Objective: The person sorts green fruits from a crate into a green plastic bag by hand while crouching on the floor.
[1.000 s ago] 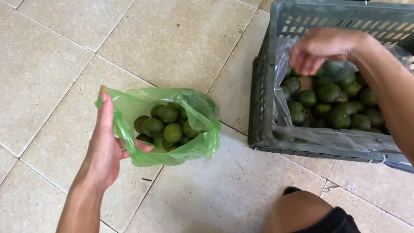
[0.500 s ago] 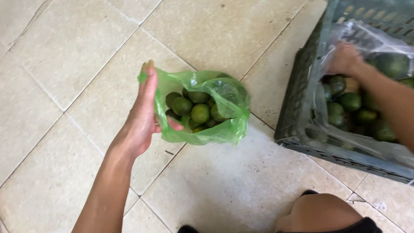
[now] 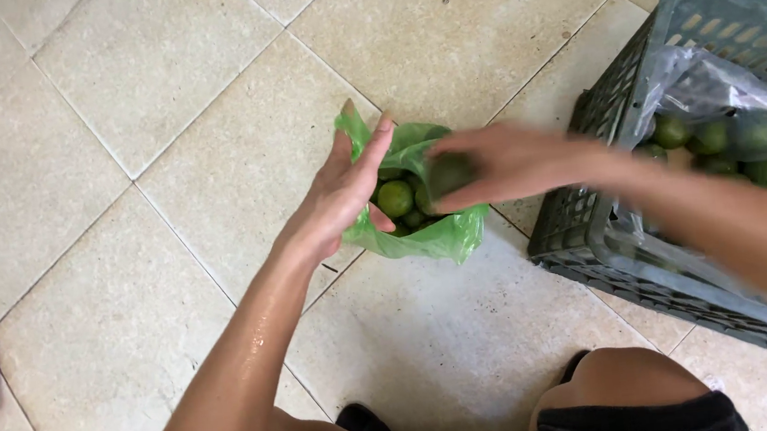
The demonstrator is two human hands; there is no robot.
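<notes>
1. Fruit first: my right hand point(image 3: 513, 162) has its fingers curled round one green lime point(image 3: 450, 173), right above the green plastic bag point(image 3: 422, 231).
2. My left hand point(image 3: 340, 196) pinches the bag's rim, fingers mostly straight, which props the mouth wide.
3. Bag sits on the tiled floor point(image 3: 163, 124), near the grey crate point(image 3: 666, 61), whose clear liner point(image 3: 715, 89) holds more limes.

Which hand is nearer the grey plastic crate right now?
Right. The right hand is over the green plastic bag, holding a green fruit, on the side toward the grey plastic crate. The left hand holds the bag's far edge, farther away.
</notes>
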